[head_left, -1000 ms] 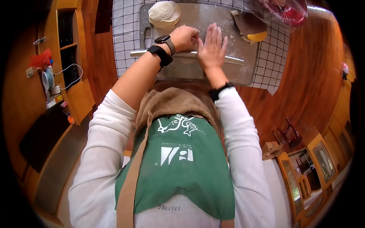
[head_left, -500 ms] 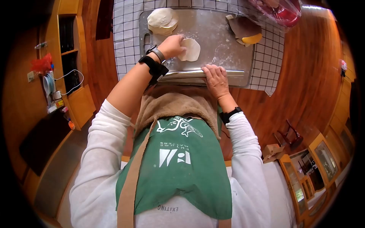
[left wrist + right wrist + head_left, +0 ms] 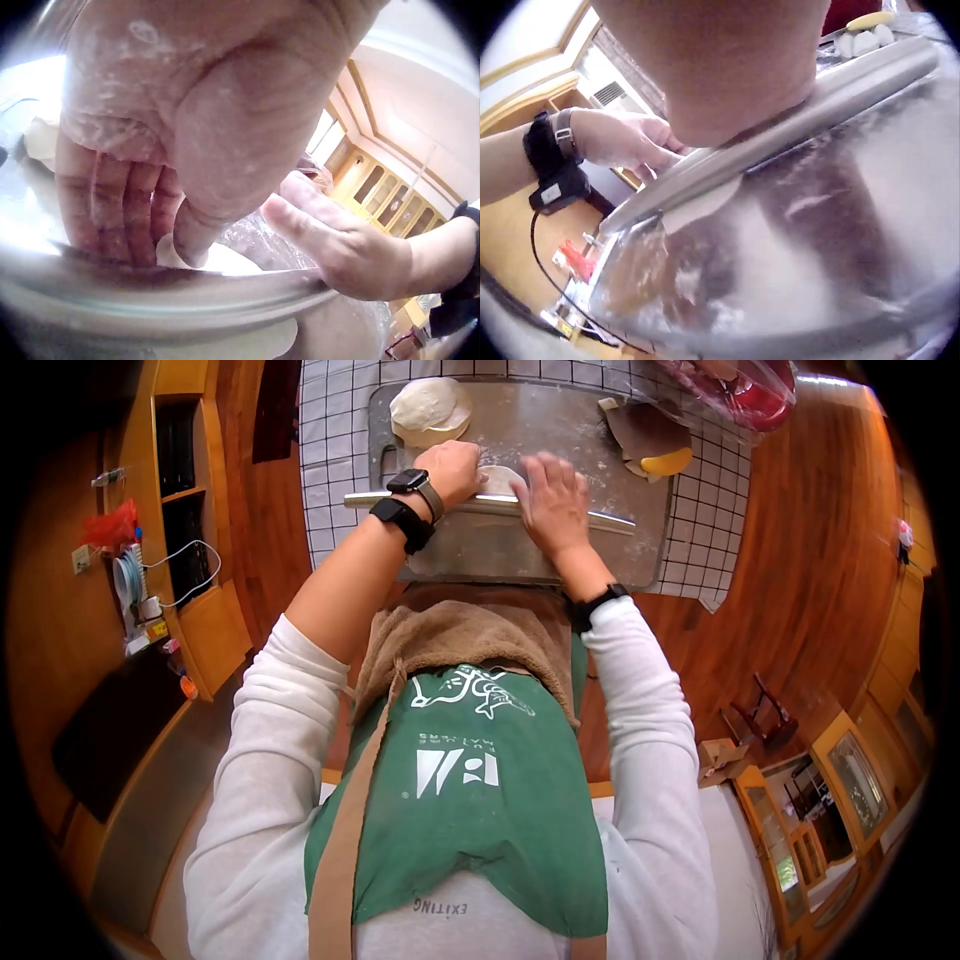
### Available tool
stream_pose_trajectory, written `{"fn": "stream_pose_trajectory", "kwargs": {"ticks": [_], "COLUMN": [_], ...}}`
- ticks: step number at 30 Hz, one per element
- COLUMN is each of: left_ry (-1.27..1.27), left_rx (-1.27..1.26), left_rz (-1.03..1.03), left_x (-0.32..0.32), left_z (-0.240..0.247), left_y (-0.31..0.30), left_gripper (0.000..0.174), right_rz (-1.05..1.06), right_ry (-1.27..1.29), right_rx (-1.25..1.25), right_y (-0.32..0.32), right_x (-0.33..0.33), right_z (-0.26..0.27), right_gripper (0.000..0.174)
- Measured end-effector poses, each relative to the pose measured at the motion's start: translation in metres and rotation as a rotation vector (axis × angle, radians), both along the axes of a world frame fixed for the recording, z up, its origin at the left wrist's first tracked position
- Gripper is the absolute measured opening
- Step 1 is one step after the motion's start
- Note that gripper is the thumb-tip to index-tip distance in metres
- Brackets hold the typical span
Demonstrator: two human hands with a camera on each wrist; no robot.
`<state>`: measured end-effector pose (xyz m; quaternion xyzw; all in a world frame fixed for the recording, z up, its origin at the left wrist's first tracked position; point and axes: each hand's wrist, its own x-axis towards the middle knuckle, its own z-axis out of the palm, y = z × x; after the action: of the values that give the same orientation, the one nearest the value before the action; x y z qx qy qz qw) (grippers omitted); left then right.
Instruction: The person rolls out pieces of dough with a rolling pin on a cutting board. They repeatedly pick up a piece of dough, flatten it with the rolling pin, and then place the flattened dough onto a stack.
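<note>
A metal rolling pin (image 3: 490, 506) lies across a thin, pale dough disc (image 3: 499, 476) on the floured metal board (image 3: 600, 420). My left hand (image 3: 450, 470) pinches the disc's left edge; in the left wrist view its thumb rests on the dough (image 3: 231, 259), with the fingers curled beside it. The palm of my right hand (image 3: 556, 505) presses on the pin, fingers extended past it. In the right wrist view, part of the disc (image 3: 701, 208) shows below the pin (image 3: 795, 127). A rounded stack of pale dough (image 3: 430, 410) sits at the board's back left.
At the board's back right lies a dark, flat item (image 3: 645, 432) with a yellow piece (image 3: 666, 462) beside it. Beyond it is a red bowl (image 3: 762, 405) under clear plastic. A checked cloth (image 3: 722, 500) covers the table around the board.
Since half a second ago, the pin has rolled forward from the near side onto the disc. My right hand has moved forward and its fingers have straightened; at one second ago, both hands were further forward.
</note>
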<state>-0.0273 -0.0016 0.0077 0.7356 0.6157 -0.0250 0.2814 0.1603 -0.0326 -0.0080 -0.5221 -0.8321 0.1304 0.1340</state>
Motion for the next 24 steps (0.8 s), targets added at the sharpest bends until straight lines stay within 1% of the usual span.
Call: {"fn": "stream_pose_trajectory", "kwargs": {"ticks": [1,2,4,5,6,7,8,9,10,12,13,15,16,17,18,19,21,24], "left_ry": [-0.001,0.008,0.018,-0.012,-0.048,-0.079,-0.08,-0.088,-0.096,-0.087,-0.09,-0.117,-0.124,-0.111,-0.097,-0.098,-0.092,-0.134], "left_rx": [-0.005,-0.036,-0.078,-0.054,-0.025,0.024,0.022,0.007,-0.007,-0.008,0.007,0.062,0.028,0.019,-0.004,-0.017,0.035,-0.008], "left_rz": [0.002,0.002,0.001,0.015,0.031,0.056,0.059,0.053,0.049,0.054,0.073,0.096,0.109,0.094,0.075,0.071,0.07,0.101], "left_x": [0.001,0.001,-0.001,-0.003,-0.002,-0.001,-0.002,-0.002,-0.002,-0.003,-0.005,-0.002,0.0,-0.001,-0.002,-0.002,-0.004,-0.006], "left_z": [0.002,0.004,0.003,0.001,-0.001,-0.003,-0.005,-0.002,-0.002,-0.008,-0.011,-0.015,-0.016,-0.017,-0.013,-0.01,-0.006,0.0], "left_y": [0.0,0.002,-0.001,-0.003,-0.003,-0.005,-0.004,-0.004,-0.004,-0.009,-0.011,-0.01,-0.009,-0.005,-0.005,-0.009,-0.006,-0.008], "left_gripper": [0.022,0.02,0.018,0.017,0.016,0.015,0.015,0.015,0.015,0.015,0.016,0.015,0.015,0.015,0.016,0.016,0.017,0.018], "right_rz": [-0.148,-0.144,-0.337,-0.294,-0.289,-0.249,-0.211,-0.226,-0.221,-0.325,-0.263,-0.201,-0.176,-0.154,-0.156,-0.189,-0.271,-0.227], "right_ry": [0.018,0.016,-0.082,-0.138,-0.144,-0.154,-0.159,-0.138,-0.139,-0.091,-0.148,-0.136,-0.147,-0.15,-0.15,-0.144,-0.144,-0.096], "right_rx": [0.061,0.056,0.147,0.082,0.088,0.054,0.011,0.038,0.032,0.045,0.021,-0.047,-0.094,-0.085,-0.102,-0.071,-0.004,-0.028], "right_y": [0.003,0.001,-0.01,-0.026,-0.031,-0.033,-0.036,-0.021,-0.008,0.006,-0.007,-0.051,-0.064,-0.067,-0.061,-0.038,-0.005,-0.046], "right_x": [-0.009,-0.015,-0.024,-0.021,-0.017,-0.014,-0.012,-0.014,-0.017,-0.021,-0.02,-0.01,-0.008,-0.006,-0.01,-0.015,-0.023,-0.021], "right_z": [-0.003,-0.005,-0.016,-0.023,-0.022,-0.021,-0.022,-0.023,-0.023,-0.021,-0.016,-0.014,-0.012,-0.014,-0.013,-0.013,-0.011,-0.011], "right_gripper": [0.044,0.044,0.051,0.061,0.061,0.063,0.065,0.07,0.07,0.071,0.072,0.073,0.074,0.076,0.076,0.077,0.078,0.079]}}
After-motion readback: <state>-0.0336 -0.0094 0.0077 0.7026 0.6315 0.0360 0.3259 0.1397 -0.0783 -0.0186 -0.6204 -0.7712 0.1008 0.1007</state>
